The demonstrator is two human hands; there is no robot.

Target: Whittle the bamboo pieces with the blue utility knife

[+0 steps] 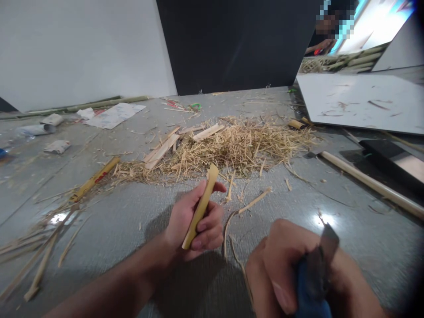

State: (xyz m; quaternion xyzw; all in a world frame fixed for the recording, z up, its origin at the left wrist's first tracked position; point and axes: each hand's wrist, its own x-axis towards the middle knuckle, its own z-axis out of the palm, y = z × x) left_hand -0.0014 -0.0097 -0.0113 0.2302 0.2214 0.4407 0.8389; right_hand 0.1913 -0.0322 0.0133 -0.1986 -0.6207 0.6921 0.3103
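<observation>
A short yellow-green bamboo strip with a pale, widened upper end lies across my left hand, whose fingers are wrapped around it; it tilts up and to the right. At the lower right, close to the camera, my right hand is closed on a blue-handled knife. The dark blade points upward and looks blurred. The two hands are apart, and the blade does not touch the strip. Beyond them a pile of thin shavings spreads over the grey floor.
A yellow bamboo tube with red marks lies left. Split pieces rest on the pile. Papers lie at the back left. On the right are a long pole, a black object and a white board. A person is behind.
</observation>
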